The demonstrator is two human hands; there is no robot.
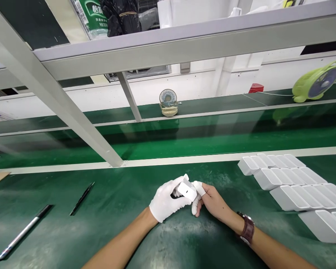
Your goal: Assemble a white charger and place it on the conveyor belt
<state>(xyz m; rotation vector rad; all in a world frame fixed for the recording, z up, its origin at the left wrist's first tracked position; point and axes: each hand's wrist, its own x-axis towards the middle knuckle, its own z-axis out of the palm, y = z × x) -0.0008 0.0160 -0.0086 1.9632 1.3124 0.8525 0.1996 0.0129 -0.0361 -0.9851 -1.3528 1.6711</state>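
My left hand (pixel 165 201) wears a white glove and grips a small white rectangular plastic part (pixel 186 190) with a small dark slot on its face. My right hand (pixel 210 201) is bare except for white finger cots on the fingertips and a brown watch on the wrist. Its covered fingertips touch the right end of the same white part. Both hands meet just above the green mat of the workbench (pixel 168 239), near its middle.
Rows of white plastic housings (pixel 291 186) lie on the mat at the right. A black tweezer-like tool (pixel 82 198) and a silver pen-like tool (pixel 24 231) lie at the left. A green conveyor belt (pixel 184 140) runs behind, with a small fan (pixel 168 101) and a green fan (pixel 316 81) beyond. A grey diagonal frame strut (pixel 58 101) crosses overhead.
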